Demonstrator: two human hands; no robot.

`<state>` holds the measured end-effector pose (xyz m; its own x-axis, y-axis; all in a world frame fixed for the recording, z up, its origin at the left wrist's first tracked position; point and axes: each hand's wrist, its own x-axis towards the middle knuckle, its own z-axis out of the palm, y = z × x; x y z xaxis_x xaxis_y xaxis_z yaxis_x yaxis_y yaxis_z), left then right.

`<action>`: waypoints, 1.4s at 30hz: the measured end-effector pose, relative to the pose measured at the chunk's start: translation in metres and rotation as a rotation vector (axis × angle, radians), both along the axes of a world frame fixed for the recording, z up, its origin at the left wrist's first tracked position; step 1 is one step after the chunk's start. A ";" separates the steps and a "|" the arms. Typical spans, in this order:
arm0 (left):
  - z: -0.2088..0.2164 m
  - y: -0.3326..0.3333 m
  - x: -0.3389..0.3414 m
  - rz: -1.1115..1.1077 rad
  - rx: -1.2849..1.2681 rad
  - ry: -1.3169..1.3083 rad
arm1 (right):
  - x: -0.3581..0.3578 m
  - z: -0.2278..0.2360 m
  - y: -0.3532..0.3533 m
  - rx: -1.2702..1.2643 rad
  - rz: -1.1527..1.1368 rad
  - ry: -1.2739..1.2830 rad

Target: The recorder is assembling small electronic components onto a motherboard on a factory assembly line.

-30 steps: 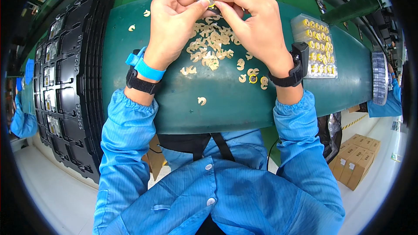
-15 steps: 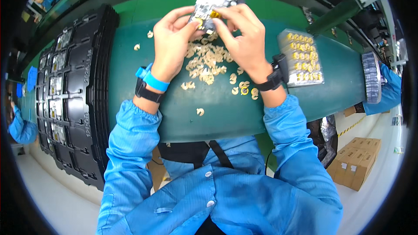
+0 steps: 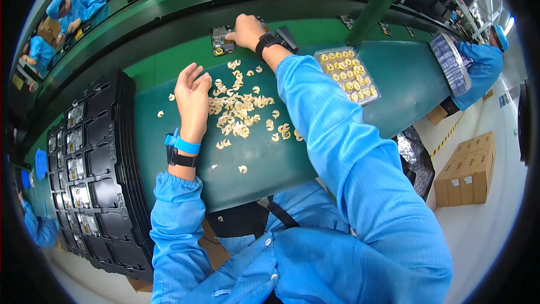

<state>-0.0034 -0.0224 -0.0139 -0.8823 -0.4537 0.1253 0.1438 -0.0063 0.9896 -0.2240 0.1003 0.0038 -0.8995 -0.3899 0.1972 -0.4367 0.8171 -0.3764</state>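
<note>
My left hand (image 3: 192, 98) hovers over the left side of the green work surface, its fingers loosely bent and apart, with nothing in them. A loose pile of small beige C-shaped pieces (image 3: 239, 111) lies just right of it. My right hand (image 3: 246, 32) reaches to the far green strip. Its thumb side is at the edge of a dark circuit board (image 3: 223, 40) with silver parts and a yellow round spot. Another dark part shows behind that hand, mostly covered. The right fingers are largely hidden, so any grip cannot be seen.
A clear plastic tray (image 3: 369, 93) with rows of yellow round pieces lies to the right. Stacked black trays (image 3: 126, 174) holding boards stand at the left. One yellow ring (image 3: 286, 134) lies among the beige pieces. Co-workers in blue (image 3: 478, 73) sit farther off.
Both hands were together on the circuit board. The board now lies on the far strip; my left hand has let go and drawn back, while my right arm has stretched forward. The view has shifted.
</note>
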 end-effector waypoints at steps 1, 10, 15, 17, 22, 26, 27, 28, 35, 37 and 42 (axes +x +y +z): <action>0.004 0.003 0.002 -0.007 0.003 0.005 | -0.009 0.000 0.013 -0.013 -0.051 0.089; 0.012 0.016 0.000 -0.195 0.015 -0.003 | -0.039 -0.017 0.066 -0.147 -0.350 -0.007; 0.026 0.022 0.011 -0.303 0.063 -0.042 | 0.022 0.033 0.057 -0.447 0.058 0.063; 0.039 0.042 0.016 -0.321 0.107 -0.010 | 0.071 0.041 0.049 -0.841 0.380 -0.279; 0.034 0.034 0.019 -0.374 0.136 0.123 | 0.158 0.071 0.092 -0.563 0.417 0.172; 0.034 0.036 0.015 -0.321 0.071 0.178 | 0.171 0.138 0.270 -0.238 0.197 -0.012; 0.033 0.039 0.010 -0.330 0.027 0.184 | 0.162 0.140 0.320 -0.169 0.042 -0.173; 0.033 0.040 0.009 -0.298 -0.049 0.142 | 0.149 0.134 0.356 -0.173 -0.206 -0.199; 0.033 0.037 0.014 -0.213 -0.216 0.077 | -0.082 -0.014 0.450 -0.217 -0.531 0.345; 0.031 0.037 0.017 -0.215 -0.210 0.044 | -0.107 -0.032 0.433 -0.206 -0.622 0.251; 0.040 0.039 0.010 -0.177 -0.223 0.039 | -0.149 -0.070 0.482 -0.143 -0.624 0.358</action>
